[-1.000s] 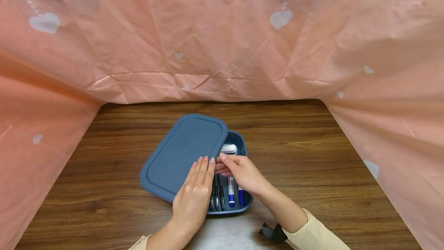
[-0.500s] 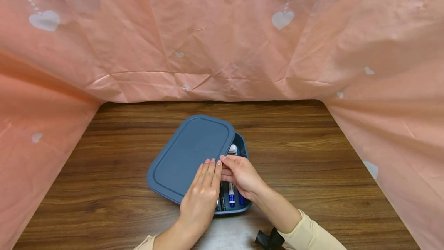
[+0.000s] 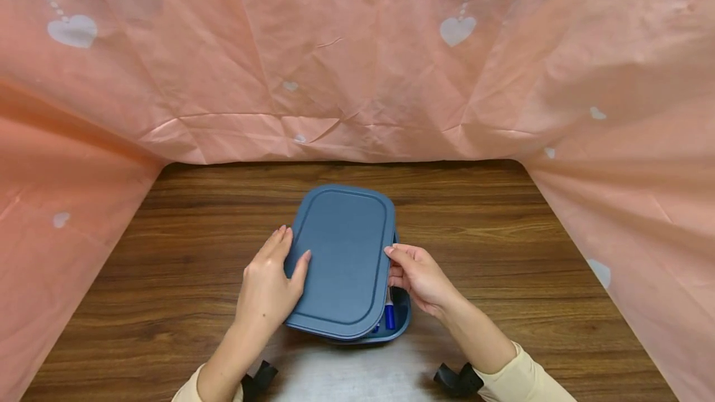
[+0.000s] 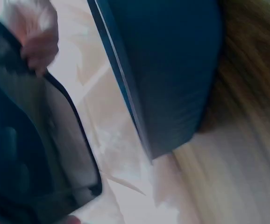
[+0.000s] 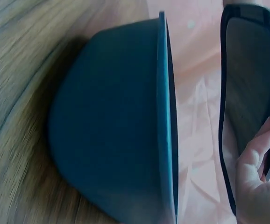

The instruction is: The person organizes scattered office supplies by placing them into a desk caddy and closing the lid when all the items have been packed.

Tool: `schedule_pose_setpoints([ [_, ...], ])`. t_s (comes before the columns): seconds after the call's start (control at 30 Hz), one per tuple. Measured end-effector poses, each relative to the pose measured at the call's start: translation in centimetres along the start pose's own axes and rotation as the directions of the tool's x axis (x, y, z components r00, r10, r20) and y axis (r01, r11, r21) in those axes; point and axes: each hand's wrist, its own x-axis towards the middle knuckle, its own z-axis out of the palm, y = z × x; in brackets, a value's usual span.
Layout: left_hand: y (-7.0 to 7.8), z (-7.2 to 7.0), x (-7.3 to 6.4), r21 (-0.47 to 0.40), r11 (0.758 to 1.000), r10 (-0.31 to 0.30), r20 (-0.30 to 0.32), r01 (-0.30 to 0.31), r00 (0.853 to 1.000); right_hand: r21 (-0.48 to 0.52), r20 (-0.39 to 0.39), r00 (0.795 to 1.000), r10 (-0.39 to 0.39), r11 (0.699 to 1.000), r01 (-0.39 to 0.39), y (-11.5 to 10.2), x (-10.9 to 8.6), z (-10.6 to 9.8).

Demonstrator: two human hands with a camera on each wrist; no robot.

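Observation:
A blue rectangular lid [image 3: 346,259] hovers over a blue box [image 3: 403,315] on the wooden table [image 3: 491,234] and covers most of it. My left hand [image 3: 292,248] grips the lid's left edge, thumb on top. Along the right edge, my right hand [image 3: 394,259] pinches the lid. A blue marker [image 3: 389,315] shows in the uncovered strip of the box at the lower right. The blurred left wrist view has the box wall [image 4: 172,70] and the lid's underside [image 4: 32,154] apart. In the right wrist view, the box [image 5: 116,130] and the lid [image 5: 247,93] have a gap between them, with my fingers [image 5: 256,186] on the lid's rim.
Pink cloth with white hearts [image 3: 357,54] hangs along the back and both sides of the table, closing it in. Black wrist straps [image 3: 455,380] show at the bottom edge. Bare wood lies to the left, right and behind the box.
The lid swung right and turned until it lies over the box, hiding the pens. My left hand went from lying flat on it to gripping its left edge; my right shifted to its right edge.

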Motion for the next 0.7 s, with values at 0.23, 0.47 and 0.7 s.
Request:
schedule_pose_setpoints([
  [0.23,-1.1,0.2,0.1,-0.072,0.979,-0.182,0.106,0.191,0.977,-0.031,0.063,0.998,0.005,1.000,-0.003,0.0,-0.4,-1.5],
  [0.47,-0.4,1.5,-0.4,-0.130,0.968,-0.209,0.060,0.215,0.976,-0.400,-0.235,0.970,-0.061,0.916,-0.040,0.0,-0.5,-1.4],
  [0.7,0.8,3.0,-1.1,-0.018,0.989,-0.146,-0.004,0.146,0.989,-0.773,-0.338,0.913,-0.226,0.620,-0.133,0.9,-0.4,-1.0],
])
